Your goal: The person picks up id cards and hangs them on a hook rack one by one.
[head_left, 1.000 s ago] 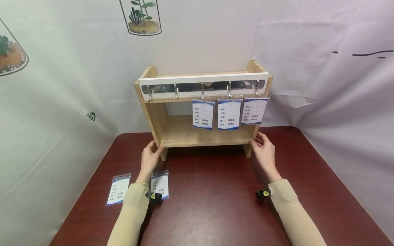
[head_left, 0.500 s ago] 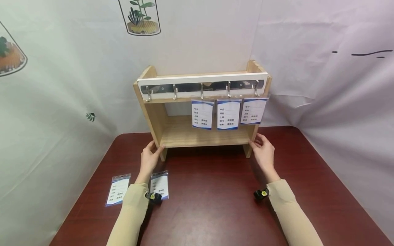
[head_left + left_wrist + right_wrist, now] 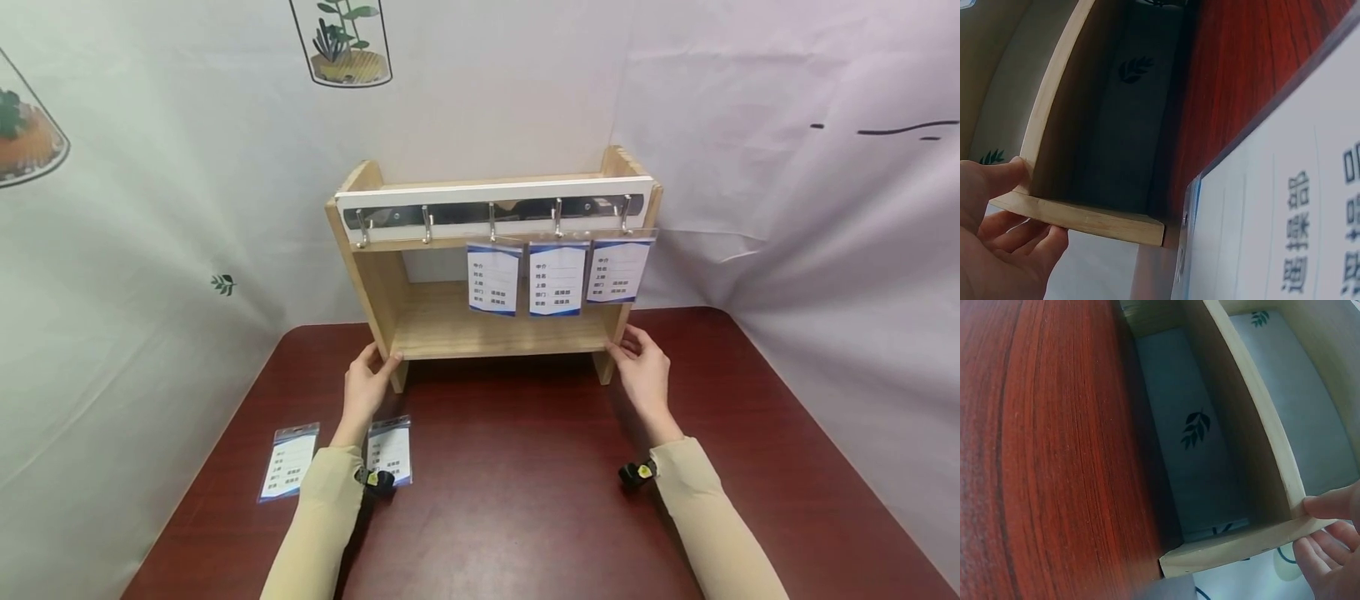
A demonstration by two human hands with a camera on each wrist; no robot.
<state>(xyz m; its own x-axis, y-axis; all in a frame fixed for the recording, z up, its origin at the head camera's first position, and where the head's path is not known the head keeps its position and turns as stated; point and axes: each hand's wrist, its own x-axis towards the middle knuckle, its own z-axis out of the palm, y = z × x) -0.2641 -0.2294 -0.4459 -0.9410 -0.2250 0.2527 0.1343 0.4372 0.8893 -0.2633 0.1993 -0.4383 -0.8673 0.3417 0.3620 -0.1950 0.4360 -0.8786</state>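
Shelf (image 3: pixel 450 327) sits toward the back of the table (image 3: pixel 517 475), backdrop (image 3: pixel 487 108) behind it. 3 badges (image 3: pixel 557 280) hang off the right 3 hooks (image 3: pixel 558 218), 2 more badges (image 3: pixel 288 463) lie front-left. Left hand (image 3: pixel 364 392) at its left side, right hand (image 3: pixel 647 379) opposite.

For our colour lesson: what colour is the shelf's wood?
The shelf's wood is pale yellowish, clearest in the head view.

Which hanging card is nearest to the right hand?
The rightmost card; the middle hanging card and left hanging card are farther from the right hand.
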